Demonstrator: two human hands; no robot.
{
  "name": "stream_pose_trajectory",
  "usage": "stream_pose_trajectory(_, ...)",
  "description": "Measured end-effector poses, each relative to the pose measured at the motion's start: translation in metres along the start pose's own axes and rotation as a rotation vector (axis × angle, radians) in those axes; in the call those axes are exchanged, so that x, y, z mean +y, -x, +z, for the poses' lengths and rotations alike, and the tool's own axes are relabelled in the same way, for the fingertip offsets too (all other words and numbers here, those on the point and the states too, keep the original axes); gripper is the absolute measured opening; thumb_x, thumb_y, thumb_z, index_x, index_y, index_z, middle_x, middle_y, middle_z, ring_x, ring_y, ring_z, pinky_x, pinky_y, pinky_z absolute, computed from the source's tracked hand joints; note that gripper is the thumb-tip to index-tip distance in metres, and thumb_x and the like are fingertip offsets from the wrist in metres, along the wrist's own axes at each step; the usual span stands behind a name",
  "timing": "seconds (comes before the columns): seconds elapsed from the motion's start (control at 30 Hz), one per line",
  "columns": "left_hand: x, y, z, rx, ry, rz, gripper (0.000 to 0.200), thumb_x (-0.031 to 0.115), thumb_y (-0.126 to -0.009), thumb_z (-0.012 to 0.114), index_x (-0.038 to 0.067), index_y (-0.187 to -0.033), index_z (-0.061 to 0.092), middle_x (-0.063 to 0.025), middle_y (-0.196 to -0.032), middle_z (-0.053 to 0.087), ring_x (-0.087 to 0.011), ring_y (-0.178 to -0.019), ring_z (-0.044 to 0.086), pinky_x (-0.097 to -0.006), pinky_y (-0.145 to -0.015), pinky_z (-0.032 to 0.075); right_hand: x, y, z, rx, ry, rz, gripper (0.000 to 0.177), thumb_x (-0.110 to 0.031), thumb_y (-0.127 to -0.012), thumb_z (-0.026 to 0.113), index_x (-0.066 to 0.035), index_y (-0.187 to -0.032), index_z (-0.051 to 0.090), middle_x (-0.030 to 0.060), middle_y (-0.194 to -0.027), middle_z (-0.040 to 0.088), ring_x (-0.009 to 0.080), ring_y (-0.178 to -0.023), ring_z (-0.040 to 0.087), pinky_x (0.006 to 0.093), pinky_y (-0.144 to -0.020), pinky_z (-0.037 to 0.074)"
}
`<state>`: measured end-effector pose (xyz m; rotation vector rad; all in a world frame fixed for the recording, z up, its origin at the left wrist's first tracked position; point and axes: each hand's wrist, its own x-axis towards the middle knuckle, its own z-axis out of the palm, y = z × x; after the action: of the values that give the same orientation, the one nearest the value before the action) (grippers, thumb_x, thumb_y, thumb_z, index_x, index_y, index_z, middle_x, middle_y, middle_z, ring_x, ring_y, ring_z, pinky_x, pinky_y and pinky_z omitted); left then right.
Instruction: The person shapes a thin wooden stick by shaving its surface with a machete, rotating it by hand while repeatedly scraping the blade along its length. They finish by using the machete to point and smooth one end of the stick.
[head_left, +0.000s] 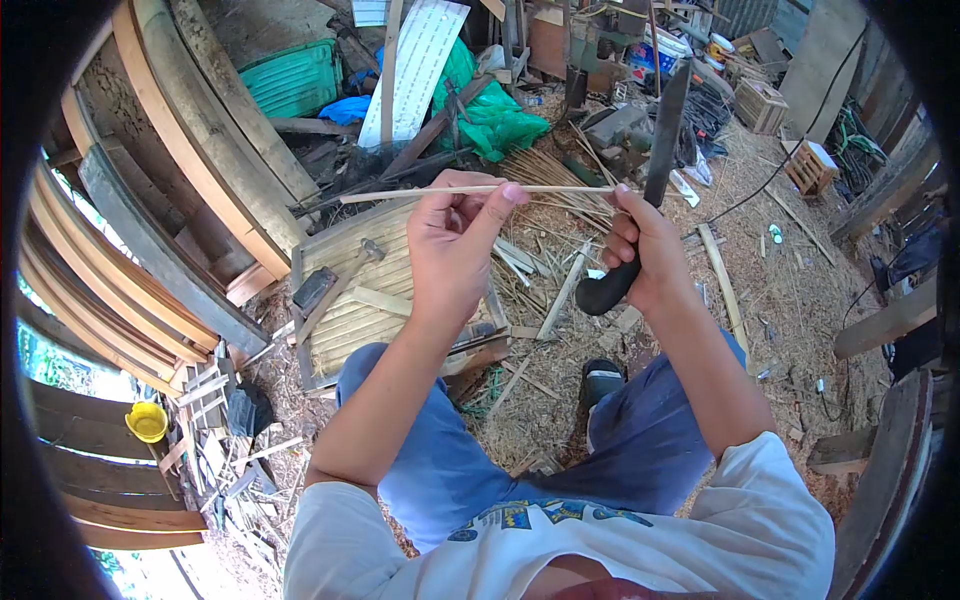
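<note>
A thin, pale bamboo strip (pixel 562 189) stretches level between my two hands, in front of my chest. My left hand (pixel 452 235) pinches it between thumb and fingers, and its free end sticks out to the left. My right hand (pixel 652 245) is wrapped around the black handle of a long knife (pixel 667 130), blade pointing up. The right thumb and forefinger also touch the strip's right end. Below my left hand lies a framed panel of bamboo slats (pixel 390 262), with a hammer (pixel 345 280) and a small dark block (pixel 315 288) on it.
Long curved-looking planks (pixel 190 130) lean at the left. A bundle of thin sticks (pixel 560 175) lies ahead, near green plastic sheeting (pixel 490 120) and a white perforated panel (pixel 415 65). Shavings and offcuts cover the ground (pixel 770 290). A wooden crate (pixel 810 168) stands at the right.
</note>
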<state>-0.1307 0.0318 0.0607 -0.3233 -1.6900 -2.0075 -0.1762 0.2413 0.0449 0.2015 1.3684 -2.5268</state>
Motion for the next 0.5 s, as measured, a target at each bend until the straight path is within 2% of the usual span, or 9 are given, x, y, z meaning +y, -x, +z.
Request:
stream_pose_trajectory(0.2,0.0,0.001,0.003,-0.057,0.035,-0.088,0.014,0.008,-0.095,0.071,0.003,-0.105,0.062,-0.0073,-0.098,0.07,-0.0154,-0.09,0.07,-0.0283,-0.085,0.055,-0.011,-0.006,-0.01,0.013,-0.062,-0.069,0.022,-0.028,-0.095,0.07,-0.01,-0.091,0.058,-0.0056,-0.059,0.04,0.0092,-0.049,0.04,0.0299,-0.051,0.036)
stream_pose_trajectory(0.4,0.013,-0.011,-0.015,-0.099,0.061,-0.043,0.021,0.013,-0.097,0.068,0.003,-0.113,0.06,-0.0059,-0.104,0.063,-0.0165,-0.089,0.068,-0.0321,-0.084,0.057,-0.032,-0.01,-0.019,0.079,-0.042,-0.195,0.021,-0.026,-0.094,0.069,-0.009,-0.091,0.059,-0.0055,-0.059,0.039,0.0096,-0.05,0.04,0.0301,-0.051,0.036)
stream_pose_trajectory(0.43,0.016,-0.013,-0.02,-0.091,-0.022,-0.057,0.026,0.025,-0.103,0.06,0.002,-0.115,0.06,-0.0069,-0.103,0.062,-0.0176,-0.088,0.068,-0.034,-0.084,0.057,-0.035,-0.01,-0.021,0.085,-0.04,-0.217,0.02,-0.025,-0.094,0.069,-0.009,-0.091,0.058,-0.0054,-0.059,0.039,0.0097,-0.05,0.039,0.0302,-0.051,0.036)
stream_pose_trajectory(0.5,0.022,-0.018,-0.033,-0.136,0.029,-0.086,0.034,0.033,-0.105,0.054,0.001,-0.114,0.06,-0.0077,-0.104,0.062,-0.0185,-0.087,0.068,-0.0351,-0.084,0.056,-0.042,-0.013,-0.026,0.094,-0.044,-0.254,0.019,-0.023,-0.093,0.07,-0.009,-0.089,0.059,-0.0053,-0.059,0.039,0.0098,-0.05,0.039,0.0304,-0.051,0.036)
